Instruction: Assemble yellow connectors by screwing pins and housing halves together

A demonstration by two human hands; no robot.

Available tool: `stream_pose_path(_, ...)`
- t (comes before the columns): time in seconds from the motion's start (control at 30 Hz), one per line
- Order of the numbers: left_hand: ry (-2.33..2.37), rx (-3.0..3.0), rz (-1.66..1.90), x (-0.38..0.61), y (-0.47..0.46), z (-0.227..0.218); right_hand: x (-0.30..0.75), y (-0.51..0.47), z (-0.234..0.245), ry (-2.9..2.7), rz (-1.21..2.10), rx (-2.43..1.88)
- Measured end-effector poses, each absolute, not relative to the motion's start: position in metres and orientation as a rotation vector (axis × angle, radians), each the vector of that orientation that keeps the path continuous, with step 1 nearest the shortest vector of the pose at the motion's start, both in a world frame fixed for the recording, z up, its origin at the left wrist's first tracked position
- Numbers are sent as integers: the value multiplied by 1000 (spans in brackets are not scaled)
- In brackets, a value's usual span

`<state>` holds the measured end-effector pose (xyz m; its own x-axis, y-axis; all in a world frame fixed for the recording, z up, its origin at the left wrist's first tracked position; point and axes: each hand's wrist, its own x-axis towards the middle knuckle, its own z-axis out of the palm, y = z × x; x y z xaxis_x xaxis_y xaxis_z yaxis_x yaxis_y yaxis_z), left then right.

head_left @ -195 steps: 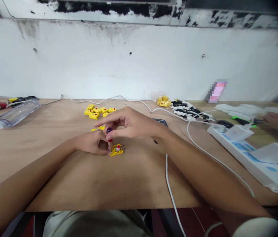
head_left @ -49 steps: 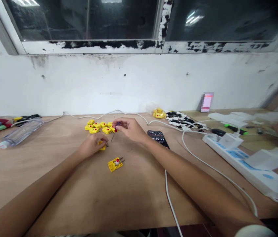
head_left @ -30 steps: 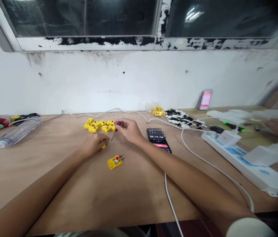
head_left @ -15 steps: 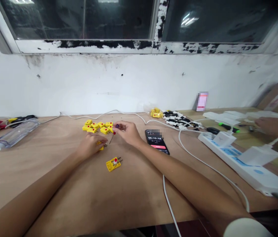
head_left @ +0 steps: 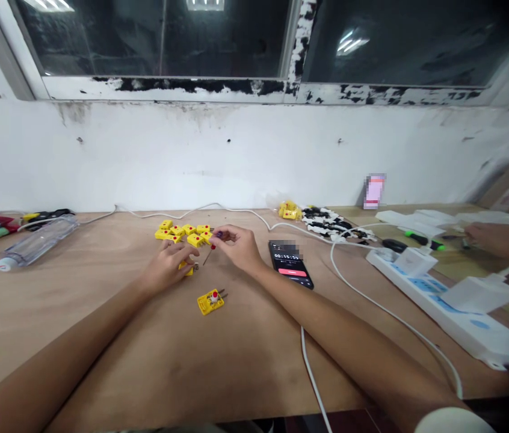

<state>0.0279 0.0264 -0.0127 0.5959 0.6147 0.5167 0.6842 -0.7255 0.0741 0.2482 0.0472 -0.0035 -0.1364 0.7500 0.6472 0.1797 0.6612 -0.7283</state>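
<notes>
My right hand (head_left: 240, 248) pinches the dark purple and red handle of a small screwdriver (head_left: 208, 255). Its thin shaft slants down and left, with the tip near my left hand (head_left: 165, 266). Under the fingers of that hand is a small yellow casing (head_left: 188, 269), held against the table and mostly hidden; a bit of metal shows at its right side. Closer to me lies an open yellow casing (head_left: 210, 302) with a red-topped white part inside and two metal prongs sticking out. Just beyond my hands sit several yellow casings with red buttons (head_left: 195, 240).
A phone (head_left: 291, 264) running a timer lies right of my right hand. Further right are a white power strip (head_left: 444, 300), cables, black-and-white parts (head_left: 333, 224) and a bag of yellow pieces (head_left: 289, 210). Another person's blurred hand (head_left: 502, 237) is at far right. A clear bottle (head_left: 40, 240) lies left.
The whole view has shifted slightly right and down. Both hands keep nearly the same pose, with the screwdriver and the yellow casing still in them.
</notes>
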Motion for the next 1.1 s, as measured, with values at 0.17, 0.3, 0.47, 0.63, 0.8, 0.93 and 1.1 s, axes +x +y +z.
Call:
stream_pose_path(0.17, -1058, -2711, -762, 27, 29, -12, 250, 48, -4, -1650, 544, -764)
stream_pose_path(0.3, -1003, -2736, -755, 26, 29, -12, 252, 49, -8, -1642, 507, -785)
stream_pose_path(0.47, -988, -2735, -767, 25, 31, -15, 252, 50, -11, -1658, 509, -786)
stream_pose_path(0.63, -1102, -2711, -917, 26, 31, -15, 253, 53, -11, -1649, 493, -783)
stream_pose_path(0.8, -1301, -2803, -998, 37, 32, -18, 259, 60, -11, -1616, 448, -792)
stream_pose_path(0.93, -1374, -2863, -876, 49, 34, -21, 266, 67, -13, -1595, 457, -819)
stream_pose_path(1.1, -1412, -2837, -769, 53, 32, -19, 269, 71, -13, -1590, 463, -833)
